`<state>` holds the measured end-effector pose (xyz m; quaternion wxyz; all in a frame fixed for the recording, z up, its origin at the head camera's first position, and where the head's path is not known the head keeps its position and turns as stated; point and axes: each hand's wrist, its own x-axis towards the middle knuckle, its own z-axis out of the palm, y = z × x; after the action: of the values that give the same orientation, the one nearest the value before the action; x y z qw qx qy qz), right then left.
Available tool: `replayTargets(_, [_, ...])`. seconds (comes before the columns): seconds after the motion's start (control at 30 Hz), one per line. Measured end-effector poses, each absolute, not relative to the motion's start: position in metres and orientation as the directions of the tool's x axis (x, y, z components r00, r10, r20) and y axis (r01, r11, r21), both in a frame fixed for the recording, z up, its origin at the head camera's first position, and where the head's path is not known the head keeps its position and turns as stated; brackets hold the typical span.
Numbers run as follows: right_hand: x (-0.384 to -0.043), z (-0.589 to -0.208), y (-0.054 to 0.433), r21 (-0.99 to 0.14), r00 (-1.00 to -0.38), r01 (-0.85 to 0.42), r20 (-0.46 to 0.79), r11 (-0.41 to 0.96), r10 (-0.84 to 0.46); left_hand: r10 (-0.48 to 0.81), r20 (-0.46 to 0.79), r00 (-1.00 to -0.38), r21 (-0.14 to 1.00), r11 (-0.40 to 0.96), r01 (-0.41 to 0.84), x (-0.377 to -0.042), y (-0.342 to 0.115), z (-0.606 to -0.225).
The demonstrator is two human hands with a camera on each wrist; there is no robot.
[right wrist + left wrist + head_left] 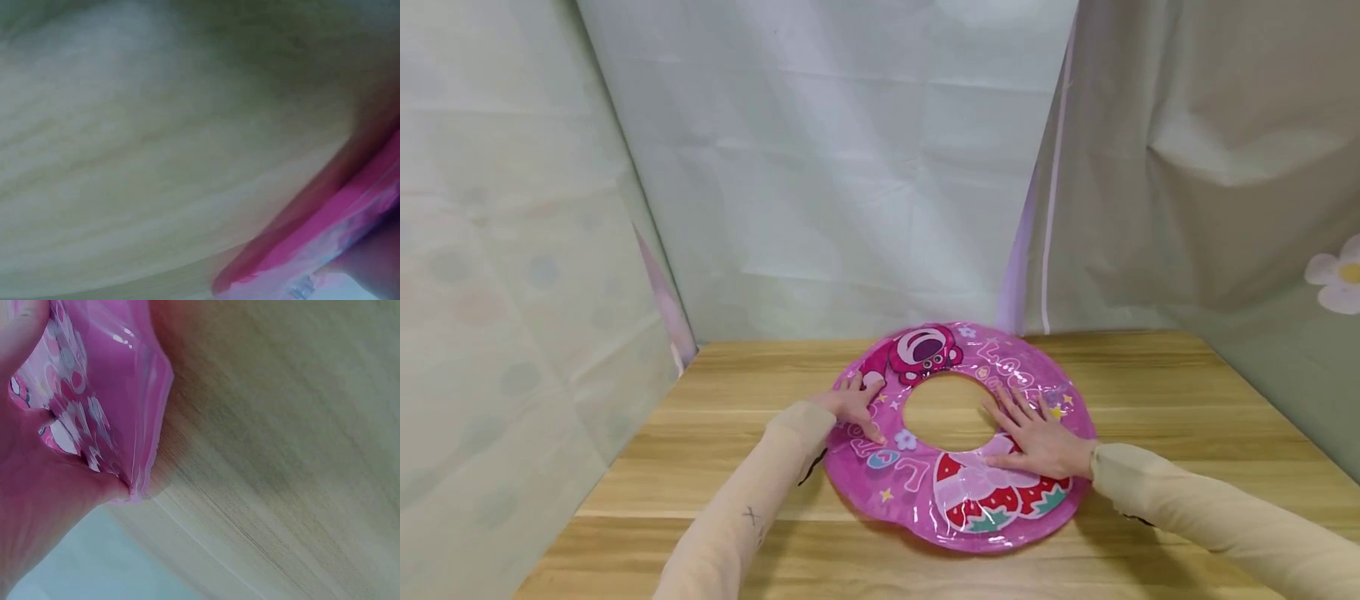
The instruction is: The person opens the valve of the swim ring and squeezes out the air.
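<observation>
A pink inflatable swim ring, printed with a bear, lettering, flowers and strawberries, lies flat on the wooden table. Its surface is glossy and a little wrinkled, and wood shows through its round hole. On the ring's left side rests my left hand, fingers spread over the plastic. My right hand lies flat across the right side, above the strawberries, with its fingertips by the hole. Up close in the left wrist view, the ring's seamed edge stands beside the fingers. The right wrist view is blurred, with the pink edge at lower right.
The wooden table extends to both sides of the ring. Pale fabric sheets hang behind it and at the left and right. A printed flower shows on the right-hand sheet.
</observation>
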<state>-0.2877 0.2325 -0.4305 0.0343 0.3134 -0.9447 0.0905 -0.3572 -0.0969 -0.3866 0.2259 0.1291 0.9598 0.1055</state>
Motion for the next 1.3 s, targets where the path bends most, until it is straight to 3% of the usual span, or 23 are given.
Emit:
replayTargets(0.27, [-0.295,-0.413,0.226,-0.165,-0.81,-0.586,0.127,0.793,-0.572,0.293,-0.406,-0.866,0.277,0.942,0.189,-0.357,-0.094,-0.385])
replayTargets(0.53, [-0.326,-0.389,0.201,-0.214,-0.884,-0.465,0.166,0.859,-0.437,0.268,-0.42,-0.867,0.261,0.951,0.167,-0.357,-0.092,-0.385])
replayTargets(1.07, [-0.371,-0.403,0.187,-0.219,-0.986,-0.162,-0.005,0.962,-0.167,0.267,-0.42,-0.868,0.272,0.949,0.16,-0.357,-0.091,-0.384])
replayTargets(1.3, [-0.369,-0.409,0.187,-0.244,-0.986,-0.133,-0.068,0.961,-0.154,0.286,-0.417,-0.863,0.266,0.946,0.185,-0.357,-0.093,-0.385])
